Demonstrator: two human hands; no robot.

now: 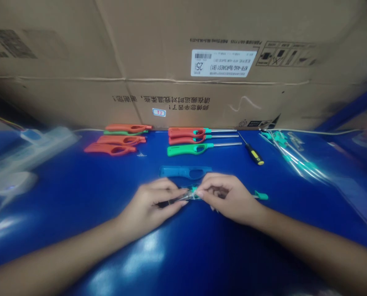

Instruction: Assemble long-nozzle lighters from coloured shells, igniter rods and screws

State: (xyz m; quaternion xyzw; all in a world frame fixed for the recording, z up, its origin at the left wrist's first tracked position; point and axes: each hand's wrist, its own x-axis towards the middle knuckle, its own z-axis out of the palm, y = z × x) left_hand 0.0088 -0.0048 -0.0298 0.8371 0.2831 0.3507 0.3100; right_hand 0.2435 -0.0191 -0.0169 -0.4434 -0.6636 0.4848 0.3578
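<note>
Near the middle of the blue table, my left hand [154, 201] is closed around a dark, partly see-through lighter part [183, 197]. Fingers of my right hand [229, 197] pinch at the teal piece [194, 191] on the end of that part; the small details there are hidden by fingertips. A blue lighter casing [186, 172] lies just beyond both hands. To the right of my right hand, a small green piece [261, 195] sticks out on a thin rod that runs behind the hand.
Along the back lie orange casings [115, 148], lighters with metal tubes [189, 149] and a black-and-yellow screwdriver [254, 155]. At right is a clear bag [294, 158] of rods with teal parts. A power strip [44, 144] sits at left. A cardboard box [158, 53] walls the back.
</note>
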